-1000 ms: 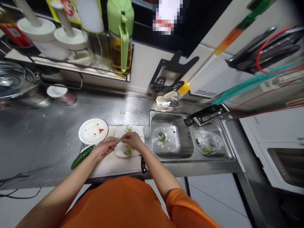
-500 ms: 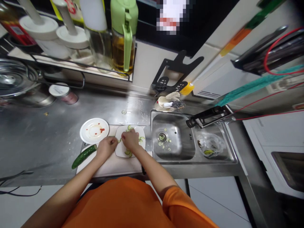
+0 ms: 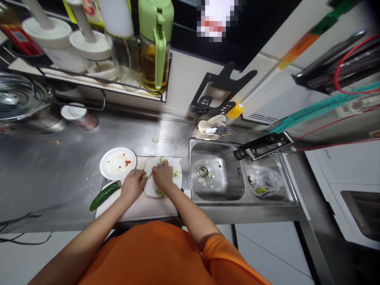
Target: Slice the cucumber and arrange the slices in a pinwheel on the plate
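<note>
A square white plate (image 3: 152,191) lies on a pale cutting board (image 3: 138,211), with thin green-edged cucumber slices (image 3: 177,174) set in small groups near its edges. My left hand (image 3: 133,185) is at the plate's left edge, its fingertips pinched on a cucumber slice (image 3: 147,176). Over the middle of the plate, my right hand (image 3: 162,177) has its fingers curled down and closed; what they hold is hidden beneath them. A cut cucumber (image 3: 105,195) rests partly on the board's left side. Behind my left hand stands a round white plate (image 3: 107,168) with red bits on it.
Right of the board is a steel sink (image 3: 218,186) with cucumber slices around its drain. A plastic bag (image 3: 264,180) lies beyond the basin, below a black tap-like fixture (image 3: 258,145). A lidded can (image 3: 79,116) and a pot (image 3: 23,103) stand at the back left, under a bottle rack (image 3: 101,88).
My right hand has shifted slightly and its fingers lie lower over the plate. My left hand stays at the plate's left edge, with its fingers slightly moved.
</note>
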`<state>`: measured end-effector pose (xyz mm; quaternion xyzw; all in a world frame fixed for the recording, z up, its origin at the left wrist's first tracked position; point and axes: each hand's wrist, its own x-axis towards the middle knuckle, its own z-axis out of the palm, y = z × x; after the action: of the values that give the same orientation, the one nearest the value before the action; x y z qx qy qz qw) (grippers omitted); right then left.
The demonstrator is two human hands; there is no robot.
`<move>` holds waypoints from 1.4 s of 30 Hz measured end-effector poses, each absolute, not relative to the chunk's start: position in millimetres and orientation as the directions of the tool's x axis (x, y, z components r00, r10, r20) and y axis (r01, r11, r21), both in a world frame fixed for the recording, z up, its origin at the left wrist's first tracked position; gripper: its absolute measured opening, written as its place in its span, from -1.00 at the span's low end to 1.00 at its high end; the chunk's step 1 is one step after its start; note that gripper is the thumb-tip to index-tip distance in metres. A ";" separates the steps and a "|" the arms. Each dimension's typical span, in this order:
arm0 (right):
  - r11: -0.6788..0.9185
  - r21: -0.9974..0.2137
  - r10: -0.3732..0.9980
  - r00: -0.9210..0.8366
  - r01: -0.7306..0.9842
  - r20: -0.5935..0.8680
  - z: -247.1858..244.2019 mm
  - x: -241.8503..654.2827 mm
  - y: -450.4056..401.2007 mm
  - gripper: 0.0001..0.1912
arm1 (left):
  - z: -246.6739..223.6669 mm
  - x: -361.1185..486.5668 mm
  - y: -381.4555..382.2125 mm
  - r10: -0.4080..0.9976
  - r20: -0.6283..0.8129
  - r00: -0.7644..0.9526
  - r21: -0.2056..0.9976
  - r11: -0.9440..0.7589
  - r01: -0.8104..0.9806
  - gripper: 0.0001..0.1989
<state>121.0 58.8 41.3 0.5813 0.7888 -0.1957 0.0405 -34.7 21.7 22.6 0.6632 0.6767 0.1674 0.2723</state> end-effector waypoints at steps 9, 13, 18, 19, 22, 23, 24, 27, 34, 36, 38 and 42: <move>0.307 -0.270 0.899 -0.371 0.913 -0.233 41.9 131.1 42.3 -0.75 | 19.7 -35.1 20.6 0.990 -0.132 0.047 0.585 0.039 0.810 -0.76; 0.359 -0.264 0.875 -0.422 0.895 -0.239 42.8 135.5 35.1 -0.77 | 16.0 -36.5 21.0 0.986 -0.155 0.062 0.588 0.042 0.808 -0.75; 0.403 -0.235 0.862 -0.453 0.885 -0.227 41.4 136.8 32.9 -0.78 | 15.4 -35.7 20.2 0.986 -0.156 0.055 0.591 0.048 0.805 -0.73; 0.408 -0.232 0.861 -0.457 0.883 -0.224 41.3 136.7 32.9 -0.78 | 16.4 -34.9 20.0 0.986 -0.156 0.052 0.589 0.051 0.807 -0.73; 0.409 -0.231 0.860 -0.457 0.883 -0.228 41.9 136.2 33.4 -0.78 | 21.4 -34.2 19.8 0.987 -0.153 0.042 0.583 0.055 0.810 -0.73; 0.405 -0.236 0.860 -0.456 0.883 -0.228 42.4 136.1 33.4 -0.77 | 23.8 -35.3 20.0 0.989 -0.146 0.038 0.582 0.055 0.812 -0.72; 0.399 -0.242 0.863 -0.452 0.884 -0.228 43.0 136.1 33.5 -0.76 | 26.4 -37.2 20.5 0.990 -0.136 0.032 0.576 0.053 0.816 -0.70; 0.375 -0.257 0.874 -0.432 0.891 -0.223 44.7 136.7 33.0 -0.74 | 35.5 -47.5 23.3 0.996 -0.084 -0.001 0.494 0.042 0.868 -0.65; 0.355 -0.261 0.879 -0.416 0.897 -0.233 47.4 138.5 27.9 -0.78 | 51.7 -54.4 28.0 0.998 -0.059 0.008 0.238 0.006 0.971 -0.69; 0.354 -0.257 0.878 -0.414 0.899 -0.239 48.2 138.6 26.1 -0.78 | 53.3 -49.6 27.2 0.997 -0.072 0.022 0.221 -0.005 0.975 -0.69; 0.353 -0.260 0.877 -0.414 0.899 -0.242 48.6 138.8 24.5 -0.78 | 53.1 -45.8 26.0 0.996 -0.083 0.034 0.202 -0.017 0.979 -0.70; 0.358 -0.270 0.880 -0.419 0.894 -0.222 47.9 139.2 21.6 -0.78 | 47.0 -44.4 24.7 0.989 -0.132 0.071 0.128 -0.054 0.990 -0.70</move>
<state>139.2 21.6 47.9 0.5386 0.8236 -0.1765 0.0194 -44.4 24.7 47.0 0.7261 0.6814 -0.0045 0.0921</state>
